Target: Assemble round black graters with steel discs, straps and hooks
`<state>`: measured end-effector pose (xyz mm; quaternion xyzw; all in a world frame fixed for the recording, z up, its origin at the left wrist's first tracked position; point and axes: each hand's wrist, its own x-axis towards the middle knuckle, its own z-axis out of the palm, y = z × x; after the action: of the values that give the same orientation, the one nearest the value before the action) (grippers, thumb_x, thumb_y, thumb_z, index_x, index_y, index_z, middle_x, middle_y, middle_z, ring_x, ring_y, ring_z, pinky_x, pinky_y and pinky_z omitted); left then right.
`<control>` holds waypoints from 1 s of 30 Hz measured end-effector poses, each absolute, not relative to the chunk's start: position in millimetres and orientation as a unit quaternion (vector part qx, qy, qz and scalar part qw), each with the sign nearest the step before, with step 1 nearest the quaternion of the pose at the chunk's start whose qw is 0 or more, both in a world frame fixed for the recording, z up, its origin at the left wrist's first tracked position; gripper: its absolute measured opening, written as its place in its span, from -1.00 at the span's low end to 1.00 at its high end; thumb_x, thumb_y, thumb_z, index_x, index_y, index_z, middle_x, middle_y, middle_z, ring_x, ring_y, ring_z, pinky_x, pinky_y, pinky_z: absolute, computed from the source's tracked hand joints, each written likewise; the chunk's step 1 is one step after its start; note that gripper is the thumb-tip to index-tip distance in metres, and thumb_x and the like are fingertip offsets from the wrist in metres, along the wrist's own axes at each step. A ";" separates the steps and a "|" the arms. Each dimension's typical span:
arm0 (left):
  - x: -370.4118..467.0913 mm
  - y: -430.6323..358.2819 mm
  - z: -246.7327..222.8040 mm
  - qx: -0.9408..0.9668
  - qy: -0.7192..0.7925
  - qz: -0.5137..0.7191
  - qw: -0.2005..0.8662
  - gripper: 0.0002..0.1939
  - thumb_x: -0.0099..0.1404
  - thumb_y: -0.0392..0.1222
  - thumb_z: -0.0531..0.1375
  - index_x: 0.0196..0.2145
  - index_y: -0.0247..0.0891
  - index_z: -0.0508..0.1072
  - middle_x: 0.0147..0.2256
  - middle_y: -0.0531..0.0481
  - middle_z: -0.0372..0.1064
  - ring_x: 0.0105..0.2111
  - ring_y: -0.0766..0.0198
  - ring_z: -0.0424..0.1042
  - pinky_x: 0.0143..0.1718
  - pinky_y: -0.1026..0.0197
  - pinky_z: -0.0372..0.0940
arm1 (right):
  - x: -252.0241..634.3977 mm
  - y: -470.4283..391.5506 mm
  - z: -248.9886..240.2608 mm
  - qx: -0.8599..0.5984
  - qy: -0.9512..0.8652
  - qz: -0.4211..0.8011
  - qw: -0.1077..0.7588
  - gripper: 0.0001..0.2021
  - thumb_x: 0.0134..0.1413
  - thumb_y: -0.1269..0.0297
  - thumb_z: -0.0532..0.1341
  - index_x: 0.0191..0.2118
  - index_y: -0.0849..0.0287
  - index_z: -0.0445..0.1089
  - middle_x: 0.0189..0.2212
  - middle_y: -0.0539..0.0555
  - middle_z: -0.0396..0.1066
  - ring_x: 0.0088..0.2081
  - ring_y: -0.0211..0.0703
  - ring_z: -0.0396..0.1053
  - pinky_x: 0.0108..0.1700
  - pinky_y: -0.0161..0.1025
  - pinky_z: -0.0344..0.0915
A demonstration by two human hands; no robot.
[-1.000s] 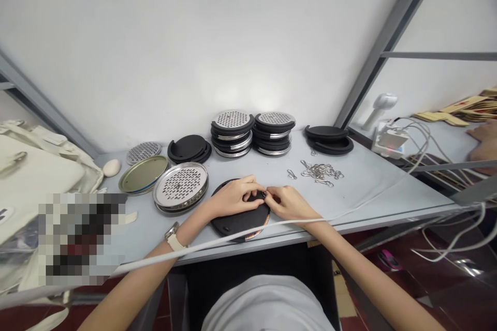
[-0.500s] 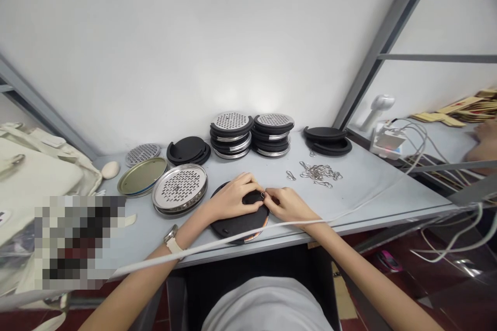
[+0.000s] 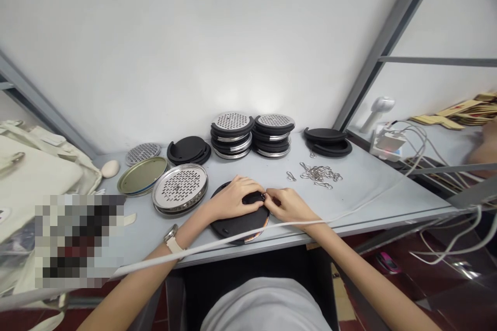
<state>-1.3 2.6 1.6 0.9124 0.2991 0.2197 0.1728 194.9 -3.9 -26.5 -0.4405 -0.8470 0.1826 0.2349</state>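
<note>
A black round disc (image 3: pixel 243 225) with a shiny rim lies flat at the table's front edge. My left hand (image 3: pixel 236 197) grips it, thumb on the top face and fingers over the far side. At the disc's right edge, my right hand (image 3: pixel 287 206) pinches a small metal clip (image 3: pixel 264 196), mostly hidden by the fingertips. To the right lies a loose pile of metal clips (image 3: pixel 319 172), with one clip (image 3: pixel 291 176) apart from it. Left of the disc sits a perforated metal grater plate (image 3: pixel 181 187) on top of other round pieces.
Two stacks (image 3: pixel 232 137) (image 3: pixel 273 137) of black rings and grater plates stand by the wall. Black discs (image 3: pixel 328 142) lie at the back right. A gold-coloured lid (image 3: pixel 143 176) is on the left. A white cable (image 3: pixel 229 239) crosses in front of both forearms.
Both hands stay at the disc in nearly the same pose. The right fingertips have shifted very slightly at the clip.
</note>
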 end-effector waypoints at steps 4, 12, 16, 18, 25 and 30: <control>-2.1 3.1 1.4 0.914 0.295 0.222 0.170 -0.79 0.28 -0.21 0.13 -0.11 -0.20 0.36 -0.15 0.01 0.40 -0.10 0.26 0.33 0.04 0.16 0.05 | 194.4 -4.8 -25.0 -0.438 -0.849 0.181 0.234 -0.73 0.16 0.31 -0.01 -0.53 0.19 0.28 -0.64 -0.03 0.27 -0.60 -0.33 0.12 -0.49 -0.39 -0.03; -2.3 2.6 2.1 0.915 0.296 0.213 0.172 -0.79 0.28 -0.22 0.12 -0.11 -0.21 0.35 -0.15 -0.01 0.38 -0.10 0.23 0.31 0.02 0.14 0.07 | 195.3 -3.4 -26.5 -0.439 -0.852 0.180 0.221 -0.73 0.17 0.31 -0.03 -0.48 0.20 0.32 -0.61 0.00 0.32 -0.59 -0.32 0.15 -0.47 -0.39 0.00; -2.2 2.7 1.5 0.916 0.296 0.212 0.171 -0.80 0.28 -0.23 0.12 -0.12 -0.22 0.34 -0.16 -0.01 0.38 -0.11 0.23 0.31 0.01 0.14 0.09 | 195.2 -3.0 -27.0 -0.435 -0.856 0.173 0.221 -0.74 0.17 0.33 -0.02 -0.47 0.20 0.33 -0.60 0.01 0.34 -0.59 -0.32 0.16 -0.47 -0.38 0.01; -2.0 2.4 1.4 0.916 0.296 0.212 0.170 -0.79 0.27 -0.23 0.12 -0.12 -0.21 0.33 -0.16 -0.01 0.37 -0.11 0.23 0.31 0.01 0.14 0.09 | 195.0 -3.2 -26.9 -0.434 -0.856 0.172 0.222 -0.73 0.17 0.33 -0.03 -0.46 0.20 0.34 -0.59 0.01 0.35 -0.59 -0.32 0.17 -0.47 -0.38 0.01; -0.5 -0.7 4.7 0.915 0.300 0.209 0.172 -0.82 0.29 -0.22 0.10 -0.13 -0.22 0.33 -0.17 -0.05 0.37 -0.10 0.19 0.30 0.01 0.10 0.12 | 196.0 -3.8 -26.3 -0.436 -0.854 0.173 0.225 -0.74 0.17 0.33 -0.02 -0.43 0.20 0.36 -0.56 0.02 0.38 -0.58 -0.31 0.20 -0.46 -0.38 0.01; 0.4 -2.4 7.1 0.915 0.301 0.211 0.167 -0.83 0.28 -0.24 0.11 -0.15 -0.23 0.31 -0.19 -0.04 0.34 -0.12 0.21 0.29 -0.01 0.14 0.14 | 196.0 -3.9 -26.8 -0.436 -0.856 0.163 0.224 -0.75 0.16 0.32 -0.01 -0.46 0.20 0.34 -0.60 0.01 0.35 -0.60 -0.31 0.17 -0.47 -0.37 -0.01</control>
<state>0.4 -2.4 7.1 0.9151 0.3008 0.2106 0.1665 196.0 -3.9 -26.8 -0.4364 -0.8560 0.1633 0.2238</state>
